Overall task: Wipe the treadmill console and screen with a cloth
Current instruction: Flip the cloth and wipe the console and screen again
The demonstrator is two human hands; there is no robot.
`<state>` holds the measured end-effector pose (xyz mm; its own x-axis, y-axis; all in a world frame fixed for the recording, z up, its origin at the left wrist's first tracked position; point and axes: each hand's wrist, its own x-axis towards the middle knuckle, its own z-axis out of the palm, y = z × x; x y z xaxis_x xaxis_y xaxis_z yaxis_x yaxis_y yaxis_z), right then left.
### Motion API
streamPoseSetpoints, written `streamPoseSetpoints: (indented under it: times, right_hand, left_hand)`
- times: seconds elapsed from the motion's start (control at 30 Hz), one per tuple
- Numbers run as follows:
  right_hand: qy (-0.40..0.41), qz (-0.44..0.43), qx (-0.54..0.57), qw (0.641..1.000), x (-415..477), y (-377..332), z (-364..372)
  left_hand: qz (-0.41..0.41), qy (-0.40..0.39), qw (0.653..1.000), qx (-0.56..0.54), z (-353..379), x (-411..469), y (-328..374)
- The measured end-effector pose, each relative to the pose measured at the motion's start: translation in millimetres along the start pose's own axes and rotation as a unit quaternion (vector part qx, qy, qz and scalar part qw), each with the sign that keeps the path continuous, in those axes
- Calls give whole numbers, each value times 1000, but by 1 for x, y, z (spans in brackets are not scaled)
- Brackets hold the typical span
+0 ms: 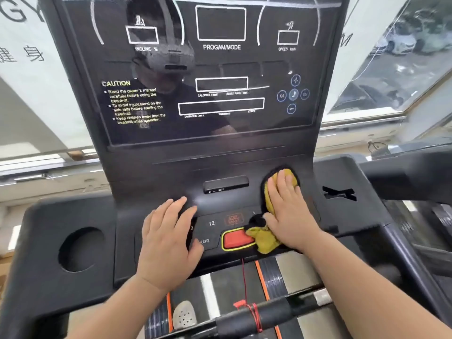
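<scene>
The black treadmill console (156, 182) fills the view, with its glossy dark screen (220, 69) upright above the button panel. A yellow cloth with a black edge (265, 238) lies on the right part of the console, next to the red stop key (236, 239). My right hand (288, 211) presses flat on the cloth with straight fingers. My left hand (168, 238) rests flat on the button panel to the left, fingers spread, holding nothing.
A round cup holder (80, 249) sits in the left tray, and a slotted tray (340, 193) lies at the right. A red safety cord (244, 282) hangs down to the black front handlebar (269, 316). The belt and a grey shoe (184, 314) show below. Windows flank both sides.
</scene>
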<state>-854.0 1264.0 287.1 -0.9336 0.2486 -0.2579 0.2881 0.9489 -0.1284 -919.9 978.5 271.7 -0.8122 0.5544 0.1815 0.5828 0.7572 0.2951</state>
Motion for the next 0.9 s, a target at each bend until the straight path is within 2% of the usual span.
streamPoseSetpoints:
  times: [0.17, 0.23, 0.3, 0.4, 0.47, 0.53, 0.6, 0.73, 0.83, 0.9]
  right_hand:
    - [-31, -183, -19, 982, -29, -9, 11]
    - [-52, -223, -29, 973, -43, 11, 13]
    - [-51, -183, -45, 981, -50, 47, 12]
    - [-27, -53, -45, 997, -47, 86, 0]
    - [-23, 4, -33, 999, -39, 81, -2]
    - [-4, 23, -44, 999, -33, 59, 3]
    - [12, -11, -54, 998, -32, 32, 10]
    - [14, -149, -42, 988, -36, -11, 22]
    - [15, -236, -51, 970, -41, -11, 31]
    - [22, -253, -69, 965, -43, 4, 31]
  left_hand:
    - [-10, -14, 999, 34, 10, -12, 24]
    - [-24, -12, 999, 43, 13, -17, 31]
    - [-43, -9, 998, 48, 14, -21, 38]
    - [-68, -14, 995, 65, 16, -26, 48]
    - [-82, -26, 994, 71, 18, -29, 53]
    - [-93, -32, 992, 74, 18, -34, 58]
    - [-103, -32, 991, 76, 17, -38, 64]
    - [-140, -30, 987, 79, 14, -45, 69]
    - [-158, -30, 984, 82, 14, -51, 67]
    - [-167, -27, 982, 86, 13, -56, 63]
